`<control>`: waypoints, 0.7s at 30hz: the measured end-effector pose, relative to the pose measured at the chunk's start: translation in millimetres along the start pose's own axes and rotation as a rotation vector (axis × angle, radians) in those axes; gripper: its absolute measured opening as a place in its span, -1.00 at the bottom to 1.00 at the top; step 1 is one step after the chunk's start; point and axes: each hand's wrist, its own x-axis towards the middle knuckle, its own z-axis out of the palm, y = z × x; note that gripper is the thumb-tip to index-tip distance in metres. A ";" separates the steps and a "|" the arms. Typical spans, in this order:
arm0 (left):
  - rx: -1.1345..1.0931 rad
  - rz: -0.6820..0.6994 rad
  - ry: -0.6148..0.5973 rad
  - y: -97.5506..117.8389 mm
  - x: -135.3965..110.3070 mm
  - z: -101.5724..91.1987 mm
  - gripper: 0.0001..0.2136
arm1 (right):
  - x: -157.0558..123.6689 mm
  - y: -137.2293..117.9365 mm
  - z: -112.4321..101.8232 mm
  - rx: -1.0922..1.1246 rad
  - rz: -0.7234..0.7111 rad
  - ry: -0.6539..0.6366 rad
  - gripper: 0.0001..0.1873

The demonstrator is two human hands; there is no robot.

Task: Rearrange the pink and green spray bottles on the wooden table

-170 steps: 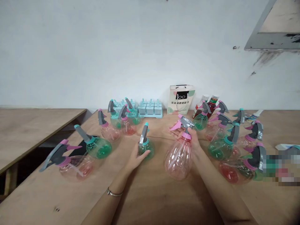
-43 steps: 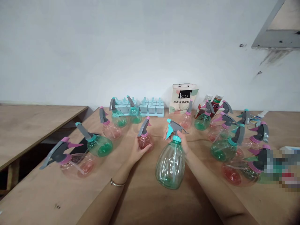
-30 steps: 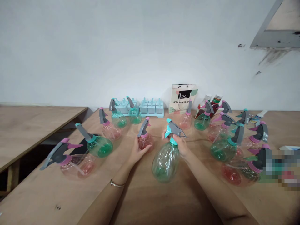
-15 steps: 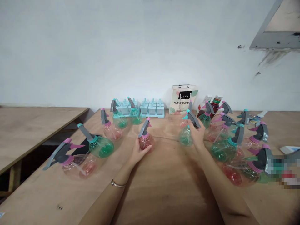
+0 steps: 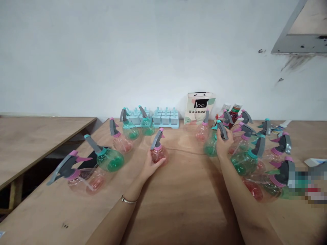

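My left hand (image 5: pixel 152 164) is closed round the lower body of a pink spray bottle (image 5: pixel 158 152) that stands upright near the middle of the table. Farther right, my right hand (image 5: pixel 224 143) grips a green spray bottle (image 5: pixel 211 146) by its neck and grey trigger head; its teal nozzle points left. A pink spray bottle (image 5: pixel 202 131) stands just behind it. Close on the right of that hand are several more spray bottles, among them a green one (image 5: pixel 244 162) with a teal collar and a pink one (image 5: pixel 236 146).
On the left stand more spray bottles, including a pink one (image 5: pixel 87 180) and a green one (image 5: pixel 111 159). Light-blue ice-pop moulds (image 5: pixel 166 118), a paper bag (image 5: pixel 199 108) and a red-filled bottle (image 5: pixel 234 114) line the wall. Another table (image 5: pixel 38 139) lies left, across a gap.
My right hand has moved to the right with the green spray bottle, uncovering the pink bottle behind. My left hand and its pink bottle have stayed in place.
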 end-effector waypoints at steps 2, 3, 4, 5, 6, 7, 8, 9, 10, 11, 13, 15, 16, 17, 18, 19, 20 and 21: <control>0.004 0.004 0.007 3.1 0.0 -0.7 -0.36 | 1.3 0.6 -0.8 -0.013 -0.022 0.014 -0.64; 0.009 0.005 0.009 4.4 0.1 -1.0 -0.36 | 1.6 0.3 -0.9 -0.023 -0.028 0.017 -0.63; 0.015 0.005 0.009 5.4 0.2 -1.3 -0.36 | 1.6 -0.1 -0.9 -0.033 -0.030 0.016 -0.64; 0.020 0.003 0.009 5.8 0.3 -1.5 -0.36 | 1.6 -0.3 -0.7 -0.038 -0.030 0.014 -0.66; 0.021 0.000 0.007 5.6 0.3 -1.5 -0.35 | 1.6 -0.2 -0.6 -0.042 -0.033 0.013 -0.68; 0.018 -0.003 0.005 4.8 0.4 -1.2 -0.35 | 1.8 0.3 -0.5 -0.047 -0.038 0.013 -0.70; 0.012 -0.005 0.004 3.5 0.5 -0.9 -0.35 | 2.2 1.2 -0.6 -0.055 -0.045 0.016 -0.71; 0.003 -0.009 0.003 1.8 0.5 -0.4 -0.35 | 2.9 2.5 -0.9 -0.062 -0.052 0.021 -0.71; -0.005 -0.013 0.002 0.1 0.5 0.0 -0.35 | 3.8 4.0 -1.4 -0.069 -0.059 0.027 -0.71; -0.010 -0.018 0.001 -1.6 0.4 0.4 -0.35 | 5.0 5.8 -2.1 -0.074 -0.063 0.033 -0.70; -0.013 -0.025 0.005 -3.8 0.3 0.6 -0.34 | 7.7 9.3 -3.7 -0.074 -0.060 0.036 -0.67; -0.006 -0.021 0.006 -3.9 0.2 0.2 -0.34 | 10.2 12.1 -5.4 -0.078 -0.048 0.036 -0.66; 0.000 -0.016 0.004 -3.3 0.1 -0.2 -0.35 | 11.2 13.1 -6.1 -0.081 -0.043 0.035 -0.66; 0.005 -0.012 0.001 -2.5 0.1 -0.7 -0.35 | 12.0 13.7 -6.7 -0.085 -0.040 0.037 -0.66; 0.008 -0.011 -0.002 -1.6 0.0 -1.0 -0.36 | 12.5 14.1 -7.2 -0.086 -0.038 0.040 -0.66; 0.009 -0.013 -0.003 -0.9 0.0 -1.2 -0.36 | 12.8 14.2 -7.6 -0.086 -0.036 0.046 -0.66; 0.009 -0.015 -0.004 -0.5 0.0 -1.3 -0.35 | 12.9 14.0 -7.9 -0.083 -0.034 0.053 -0.67; 0.007 -0.017 -0.004 -0.5 -0.1 -1.3 -0.35 | 12.8 13.6 -8.0 -0.080 -0.030 0.060 -0.67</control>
